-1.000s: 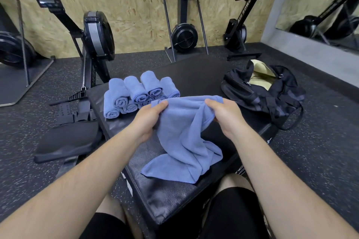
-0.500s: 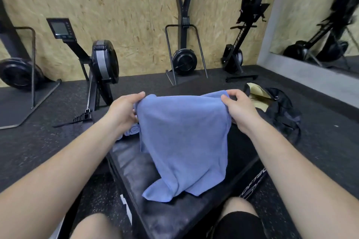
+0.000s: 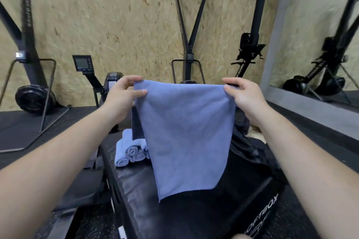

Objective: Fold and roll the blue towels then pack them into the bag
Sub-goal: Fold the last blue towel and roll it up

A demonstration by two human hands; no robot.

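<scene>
Towel raised off surface and spread flat since a second ago, top corners pinched in left fingers and right fingers; ready to fold.

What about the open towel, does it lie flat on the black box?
No, the left hand and right hand pinch the towel by its top corners; it hangs.

Even, soft indoor light; shadows faint. Motion blur across chipboard wall and black posts. Wide-angle bending at edges, forearms stretched. Dull sheen on black box top.
</scene>
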